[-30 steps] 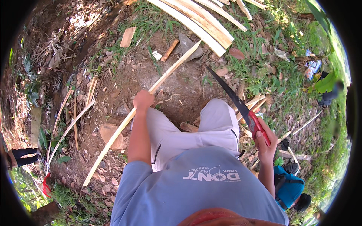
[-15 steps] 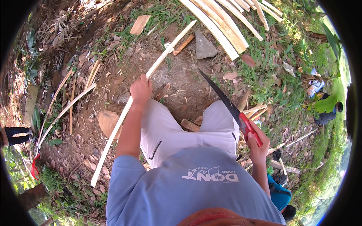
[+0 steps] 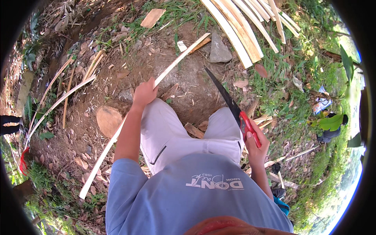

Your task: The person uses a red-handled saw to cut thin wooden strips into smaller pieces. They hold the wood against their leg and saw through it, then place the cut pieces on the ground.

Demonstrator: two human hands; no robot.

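Note:
My left hand [image 3: 145, 92] is closed around a long, pale wood strip [image 3: 102, 159], which slants from the lower left up past my left knee. The far end of the strip lies across a short brown stick [image 3: 202, 44] near a grey stone [image 3: 219, 50]. In my right hand [image 3: 256, 145] is a hand saw [image 3: 228, 96] with a red handle and a dark blade. Its blade points up and left over my right knee, apart from the strip. My left fingers are partly hidden by the back of the hand.
Several long wood planks [image 3: 235, 29] lie on the grass ahead to the right. A round cut log end [image 3: 109, 121] is beside my left knee. Thin strips [image 3: 62, 100] lean together at the left, near a person's dark-clothed legs [image 3: 9, 125]. Another person [image 3: 333, 129] is at the far right.
My left hand has shifted the strip a little, its far end now lower and further right and its near end further left. The saw has moved slightly left and up.

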